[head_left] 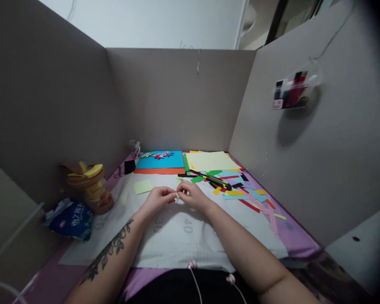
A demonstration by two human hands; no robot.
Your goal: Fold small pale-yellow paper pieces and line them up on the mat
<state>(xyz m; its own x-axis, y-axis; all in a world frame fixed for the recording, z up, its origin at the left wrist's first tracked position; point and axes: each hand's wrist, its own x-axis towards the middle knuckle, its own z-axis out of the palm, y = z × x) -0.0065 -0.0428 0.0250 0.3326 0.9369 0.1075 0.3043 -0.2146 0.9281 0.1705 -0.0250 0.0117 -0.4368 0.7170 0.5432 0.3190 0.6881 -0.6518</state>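
Observation:
My left hand (161,197) and my right hand (190,195) meet over the white sheet, fingertips pinched together. Between them is a small pale yellow-green paper strip (177,196), mostly covered by the fingers. Just left of my left hand lies a light green paper square (143,186). A black and yellow utility knife (217,181) rests beyond my right hand, among cut paper strips (237,197) of several colours.
At the back, folded paper stars (160,156) sit on blue paper (160,162), beside a pale yellow stack (210,161). To the left stand a brown pot-like container (93,190) and a blue packet (70,219). Grey partitions (180,97) enclose the table; a clear pouch (296,90) hangs right.

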